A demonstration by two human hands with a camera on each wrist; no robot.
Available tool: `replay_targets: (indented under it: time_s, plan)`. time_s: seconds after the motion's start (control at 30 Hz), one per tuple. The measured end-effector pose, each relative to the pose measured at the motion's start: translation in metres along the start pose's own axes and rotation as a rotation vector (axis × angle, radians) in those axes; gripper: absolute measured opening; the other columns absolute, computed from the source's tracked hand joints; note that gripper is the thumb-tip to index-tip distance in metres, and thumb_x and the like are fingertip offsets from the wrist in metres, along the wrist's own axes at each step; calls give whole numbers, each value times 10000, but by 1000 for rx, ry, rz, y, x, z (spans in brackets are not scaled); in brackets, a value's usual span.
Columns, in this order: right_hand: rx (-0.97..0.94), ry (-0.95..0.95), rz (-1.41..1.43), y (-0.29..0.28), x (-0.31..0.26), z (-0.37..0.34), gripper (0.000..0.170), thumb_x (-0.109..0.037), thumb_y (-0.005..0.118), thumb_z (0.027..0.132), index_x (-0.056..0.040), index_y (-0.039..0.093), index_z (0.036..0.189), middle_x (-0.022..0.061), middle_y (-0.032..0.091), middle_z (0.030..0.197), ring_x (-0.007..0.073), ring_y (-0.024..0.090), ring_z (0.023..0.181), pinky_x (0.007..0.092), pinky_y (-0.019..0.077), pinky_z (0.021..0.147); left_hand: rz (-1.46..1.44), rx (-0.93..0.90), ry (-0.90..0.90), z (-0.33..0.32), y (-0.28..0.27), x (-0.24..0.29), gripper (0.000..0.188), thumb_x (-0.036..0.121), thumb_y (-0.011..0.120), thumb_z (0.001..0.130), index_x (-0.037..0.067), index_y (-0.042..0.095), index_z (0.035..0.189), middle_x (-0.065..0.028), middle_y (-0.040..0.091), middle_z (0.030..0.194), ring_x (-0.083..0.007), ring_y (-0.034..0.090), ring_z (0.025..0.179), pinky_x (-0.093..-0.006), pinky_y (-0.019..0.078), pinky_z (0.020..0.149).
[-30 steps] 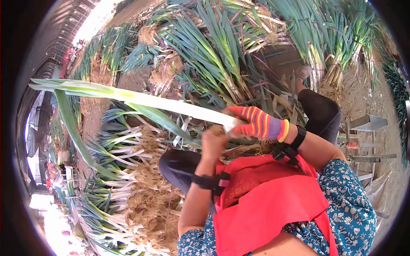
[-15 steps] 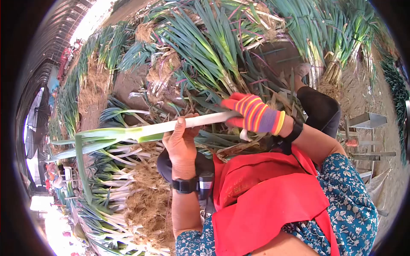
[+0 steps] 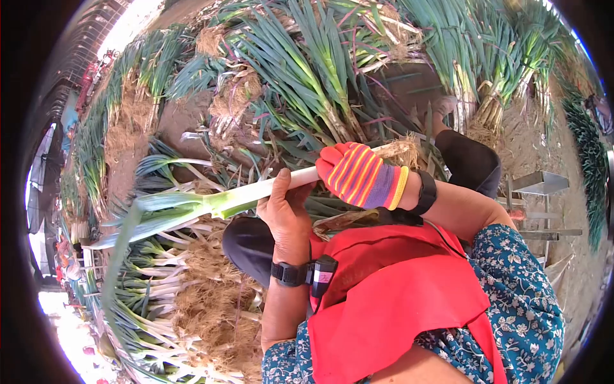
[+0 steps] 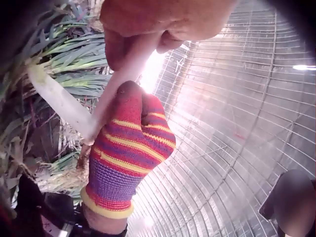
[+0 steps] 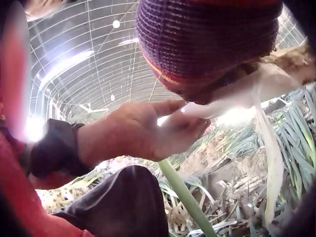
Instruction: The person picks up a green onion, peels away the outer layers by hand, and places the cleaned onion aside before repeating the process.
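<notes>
A long leek (image 3: 246, 194) lies across in front of the body, its green leaves to the left and its brown root end (image 3: 403, 152) to the right. My bare left hand (image 3: 285, 208) grips the white stalk around the middle, thumb along the upper side. Nearer the roots, my right hand (image 3: 362, 176), in a striped glove, has its fingers curled round the same stalk. A pale strip of outer leaf (image 5: 273, 163) hangs from the stalk near the root end in the right wrist view. One green leaf (image 3: 115, 269) droops at the far left.
Leeks with bushy roots (image 3: 208, 307) are piled at the lower left. Upright bunches (image 3: 320, 83) stand ahead, with more at the upper right. Loose leaves litter the ground between the knees. A metal stand (image 3: 542, 182) is at the right. A red apron (image 3: 396, 288) covers the lap.
My left hand has moved left along the stalk from near the root end. The gloved hand has shifted a little left from half a second ago, and the roots now show beyond it.
</notes>
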State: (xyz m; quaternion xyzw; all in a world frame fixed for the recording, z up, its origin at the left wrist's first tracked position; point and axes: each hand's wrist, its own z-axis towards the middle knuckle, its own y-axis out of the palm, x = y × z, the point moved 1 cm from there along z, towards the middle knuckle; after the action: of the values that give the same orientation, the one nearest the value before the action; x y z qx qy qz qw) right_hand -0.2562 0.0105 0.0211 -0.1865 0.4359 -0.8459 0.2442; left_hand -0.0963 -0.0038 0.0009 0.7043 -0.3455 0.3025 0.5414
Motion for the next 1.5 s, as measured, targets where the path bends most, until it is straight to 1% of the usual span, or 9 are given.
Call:
replay_targets:
  time_s: [0.57,0.73,0.83,1.0,1.07,1.33,1.37,1.43,1.5]
  plan:
    - [-509,898,-125,24,171,-151,248,-237,592,744,-66,602,924,174,649,875,353,621,818,428,494,695,57,-73,231,16,-59,54,270,124,564,873,-108,579,1010,-218,631,1010,-315,617,975,-429,522,877]
    - [34,372,845,46,67,-74,364,-267,710,807,-37,594,1063,80,617,661,96,583,524,245,457,450,-121,-133,170,17,-31,33,182,85,557,874,-57,591,981,-198,625,1046,-317,590,1049,-456,484,952]
    - [-166,933,1819,29,37,-34,342,-260,709,809,-25,599,1033,62,613,682,92,573,546,253,469,467,-183,-192,152,8,-11,28,149,37,552,852,-23,603,979,-188,627,1052,-319,585,1064,-461,472,970]
    - [172,203,623,51,46,-55,225,-203,617,862,-15,609,985,72,654,845,175,637,767,298,524,664,-149,-168,165,7,-26,48,164,0,574,810,26,601,969,-140,631,1034,-297,591,1055,-428,505,927]
    - [-510,379,147,56,99,-94,174,-140,607,817,-33,633,952,104,660,890,251,628,803,318,510,745,-101,-94,184,0,-33,52,194,-29,572,776,26,594,962,-144,630,1011,-308,593,1046,-446,498,931]
    - [77,912,750,124,159,-191,151,-173,618,849,-28,659,865,54,582,628,165,511,525,304,428,533,-52,-229,130,-8,-13,11,210,-62,545,727,24,570,916,-157,626,963,-350,591,1032,-465,508,895]
    - [-294,1028,729,140,178,-202,176,-175,604,708,-105,583,867,58,638,894,223,584,849,310,460,786,-35,-225,128,-11,-16,14,201,-58,545,730,24,570,912,-151,626,964,-345,593,1030,-468,506,899]
    - [179,824,979,137,225,-272,156,-146,586,729,-84,594,873,60,630,771,197,612,762,323,483,737,-2,-227,180,-13,-38,36,197,-51,555,729,31,569,908,-144,624,975,-333,595,1028,-461,499,915]
    - [-700,525,-776,89,222,-268,124,-90,548,727,-97,584,845,60,606,699,168,618,697,354,478,625,12,-202,253,2,-66,66,210,-46,575,728,48,576,915,-129,620,1000,-315,590,1039,-450,479,950]
